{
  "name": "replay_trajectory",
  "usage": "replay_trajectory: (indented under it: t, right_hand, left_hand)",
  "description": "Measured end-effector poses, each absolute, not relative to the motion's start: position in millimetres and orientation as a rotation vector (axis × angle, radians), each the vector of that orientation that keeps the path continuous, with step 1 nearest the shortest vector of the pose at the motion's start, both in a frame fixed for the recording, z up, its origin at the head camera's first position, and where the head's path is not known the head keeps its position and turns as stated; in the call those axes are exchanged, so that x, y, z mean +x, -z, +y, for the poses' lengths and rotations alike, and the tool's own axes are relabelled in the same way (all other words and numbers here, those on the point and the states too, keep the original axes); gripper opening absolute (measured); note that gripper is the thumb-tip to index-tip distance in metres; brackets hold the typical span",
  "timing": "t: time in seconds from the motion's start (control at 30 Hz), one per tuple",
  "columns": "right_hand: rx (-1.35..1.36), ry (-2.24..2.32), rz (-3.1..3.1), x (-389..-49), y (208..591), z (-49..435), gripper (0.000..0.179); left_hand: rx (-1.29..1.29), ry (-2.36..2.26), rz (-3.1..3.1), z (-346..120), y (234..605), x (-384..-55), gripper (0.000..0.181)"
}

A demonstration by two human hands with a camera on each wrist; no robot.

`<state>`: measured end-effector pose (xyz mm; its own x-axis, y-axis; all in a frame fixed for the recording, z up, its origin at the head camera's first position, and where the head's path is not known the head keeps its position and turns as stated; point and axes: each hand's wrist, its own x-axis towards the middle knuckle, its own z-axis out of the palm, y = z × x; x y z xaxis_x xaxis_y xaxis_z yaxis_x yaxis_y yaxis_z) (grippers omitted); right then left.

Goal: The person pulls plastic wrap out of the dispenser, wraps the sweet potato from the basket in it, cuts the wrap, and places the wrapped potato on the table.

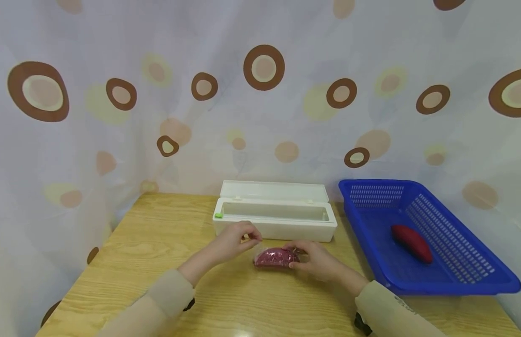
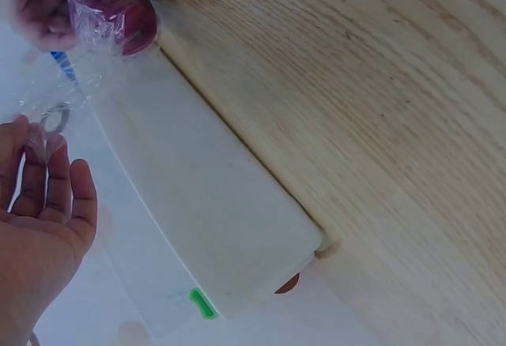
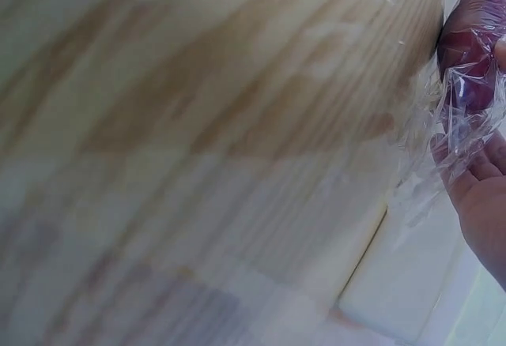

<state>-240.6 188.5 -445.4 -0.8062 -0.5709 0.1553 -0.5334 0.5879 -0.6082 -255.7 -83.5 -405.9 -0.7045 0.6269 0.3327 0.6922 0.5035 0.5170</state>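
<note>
White box (image 1: 281, 230) as landmark, on the wooden desk (image 1: 167, 224), its lid (image 1: 273, 191) tipped open at the back. Green tab (image 1: 218, 216) at the box's left end.

In front of the box, left of its middle: left hand (image 1: 238, 239), thumb and fingers nearly together, apparently pinching loose clear film (image 3: 455, 125), likely to keep that edge taut and off the piece.

Just before the box, near its middle: wrapped piece (image 1: 275, 257), purple-red, curved, perhaps a sweet potato, film crinkled over it. Right hand (image 1: 318, 263) at its right end, fingers and thumb clamped on it, presumably to stop it rolling.

Right of the box: blue basket (image 1: 450, 288). Inside, a red piece (image 1: 412, 243), no film visible; the side walls probably keep it contained.

Writing: dark marking (image 1: 404, 304) on the right sleeve (image 1: 380, 302), unreadable; no brand made out on the box.
</note>
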Motion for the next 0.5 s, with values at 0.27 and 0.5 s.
replay_trajectory:
  t: [0.27,0.5]
  right_hand:
    - [-1.0,1.042,2.739,-241,450,183,0.037]
    - [-0.972,1.052,2.721,-242,447,179,0.038]
  left_hand:
    - [-1.201,1.043,-2.66,-69,410,-258,0.013]
    - [-1.226,1.045,-2.657,-59,416,-263,0.013]
